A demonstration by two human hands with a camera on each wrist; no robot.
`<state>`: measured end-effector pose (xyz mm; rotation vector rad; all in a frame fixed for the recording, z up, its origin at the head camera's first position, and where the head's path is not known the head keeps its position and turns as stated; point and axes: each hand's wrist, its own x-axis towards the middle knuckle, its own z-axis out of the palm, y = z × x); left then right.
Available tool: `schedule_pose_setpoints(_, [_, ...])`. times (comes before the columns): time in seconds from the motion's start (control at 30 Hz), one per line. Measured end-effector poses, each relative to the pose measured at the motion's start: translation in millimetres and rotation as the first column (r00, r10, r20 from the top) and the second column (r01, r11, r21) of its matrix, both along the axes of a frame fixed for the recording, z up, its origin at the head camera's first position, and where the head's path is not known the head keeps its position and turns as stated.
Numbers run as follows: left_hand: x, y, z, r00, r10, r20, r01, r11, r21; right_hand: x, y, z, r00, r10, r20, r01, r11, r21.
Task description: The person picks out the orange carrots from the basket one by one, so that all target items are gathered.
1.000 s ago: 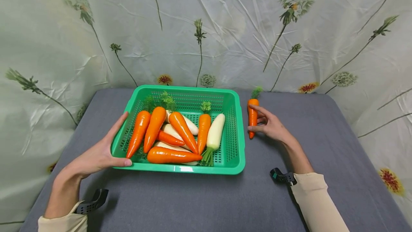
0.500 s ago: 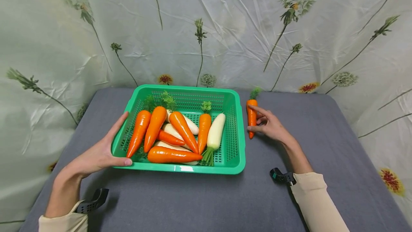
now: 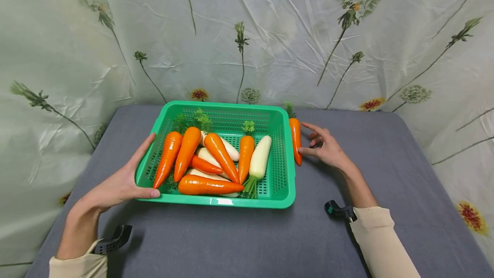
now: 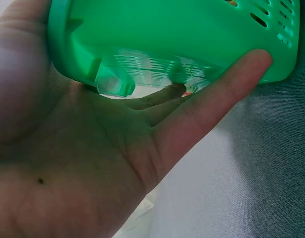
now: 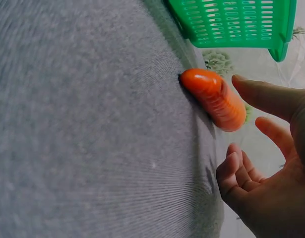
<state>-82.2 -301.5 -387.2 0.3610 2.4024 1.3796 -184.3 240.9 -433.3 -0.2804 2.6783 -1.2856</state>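
While our R hand [image 3: 328, 149] is spread, thumb tip by the loose carrot [image 3: 295, 138] (can't tell if touching), that carrot lies on the grey table [image 3: 405, 175] just outside the R wall of the green basket [image 3: 231, 203], leafy top nr the far edge. Our L hand [image 3: 119, 185] spreads round the basket's near-L corner, thumb along the near rim. Inside, orange carrots [image 3: 220, 153] & white radishes [image 3: 260, 158] lie L to ctr. We've table running from R hand to R edge, plus btwn our forearms.
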Motion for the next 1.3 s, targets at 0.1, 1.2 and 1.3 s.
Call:
schedule_pose_setpoints(0.1, [-0.2,0.6,-0.8,1.0,-0.002,-0.002,0.002,1.0,0.007,0.1,-0.1,2.6,1.0,0.0,-0.005,0.0,1.0,-0.002])
schedule_pose_setpoints(1.2, [0.2,1.9,-0.4,1.0,0.008,0.002,-0.008,1.0,0.005,3.2,-18.4,35.5,0.992,-0.02,-0.124,-0.017,0.957,-0.289])
schedule_pose_setpoints(1.3, [0.5,1.4,-1.0,1.0,0.009,0.005,-0.009,1.0,0.01,6.3,-23.8,40.1,0.99,-0.039,-0.138,-0.007,0.948,-0.32])
